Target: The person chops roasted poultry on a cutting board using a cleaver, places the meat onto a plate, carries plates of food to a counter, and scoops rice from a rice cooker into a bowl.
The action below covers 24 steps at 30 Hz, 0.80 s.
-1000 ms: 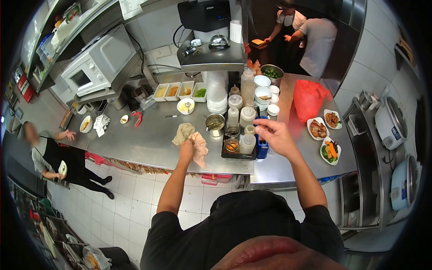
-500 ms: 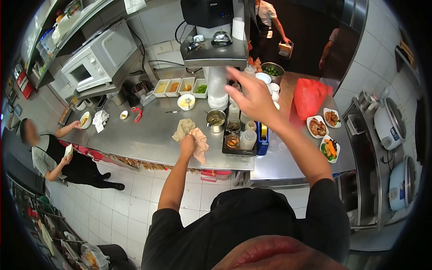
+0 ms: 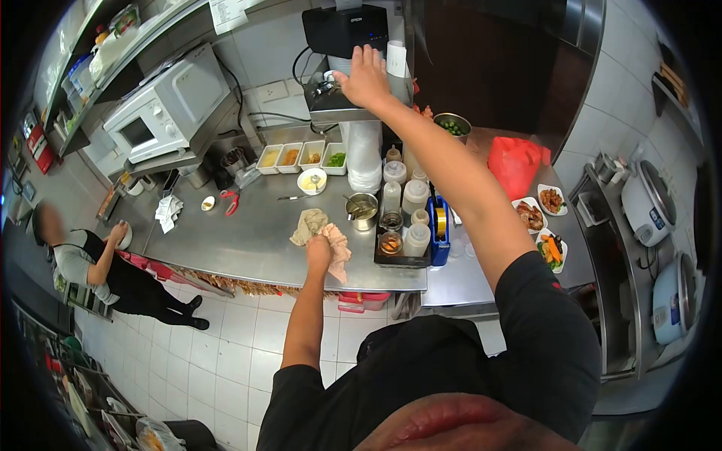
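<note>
My left hand is closed on a peach cloth lying on the steel counter. A beige cloth touches it on the far side. My right hand is stretched over the small raised shelf below a black Epson printer. Its fingers are extended, palm down, and it covers the spot of the metal call bell seen earlier. Near my left hand stand a steel pot with a utensil in it, a white bowl with a spoon, and a knife.
Squeeze bottles fill a black caddy beside a blue tape dispenser. White containers hold chopped ingredients. Filled dishes and a red bag are at right. A co-worker stands at left by the counter.
My right hand has moved up and left, from above the bottles to over the bell. The left stays on the cloth. The co-worker lifted a bowl; the person behind the opening is gone from view.
</note>
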### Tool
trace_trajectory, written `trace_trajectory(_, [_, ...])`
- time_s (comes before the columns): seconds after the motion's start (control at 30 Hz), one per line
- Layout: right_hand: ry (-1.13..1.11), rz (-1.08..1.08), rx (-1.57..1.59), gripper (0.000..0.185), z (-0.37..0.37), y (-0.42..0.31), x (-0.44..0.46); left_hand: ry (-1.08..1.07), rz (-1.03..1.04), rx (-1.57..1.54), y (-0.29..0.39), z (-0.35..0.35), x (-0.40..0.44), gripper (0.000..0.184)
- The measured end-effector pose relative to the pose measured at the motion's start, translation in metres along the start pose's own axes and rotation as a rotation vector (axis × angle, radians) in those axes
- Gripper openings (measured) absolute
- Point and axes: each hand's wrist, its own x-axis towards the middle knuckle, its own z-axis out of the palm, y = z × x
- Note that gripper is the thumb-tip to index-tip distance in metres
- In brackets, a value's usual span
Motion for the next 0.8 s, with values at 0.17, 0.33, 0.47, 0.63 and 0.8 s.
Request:
trace_trajectory(0.17, [-0.165,0.156,-0.002,0.087,0.007,0.010,0.007,0.020,-0.018,-0.051,-0.002,0.001,0.000,0.011])
trace_trajectory(0.33, [-0.202,0.120,-0.008,0.087,0.008,0.013,0.005,-0.015,-0.029,-0.045,0.001,-0.004,0.002,0.010])
trace_trajectory(0.47, [-0.102,0.104,-0.035,0.087,0.007,0.011,0.004,-0.019,-0.027,-0.049,0.005,-0.011,0.003,0.011])
trace_trajectory(0.63, [0.071,0.005,-0.088,0.088,0.012,0.013,0.002,0.016,-0.031,-0.020,-0.005,0.007,0.007,0.011])
trace_trajectory(0.8, [0.109,-0.009,-0.088,0.089,0.008,0.013,0.002,-0.025,-0.046,-0.013,0.009,-0.011,0.004,0.011])
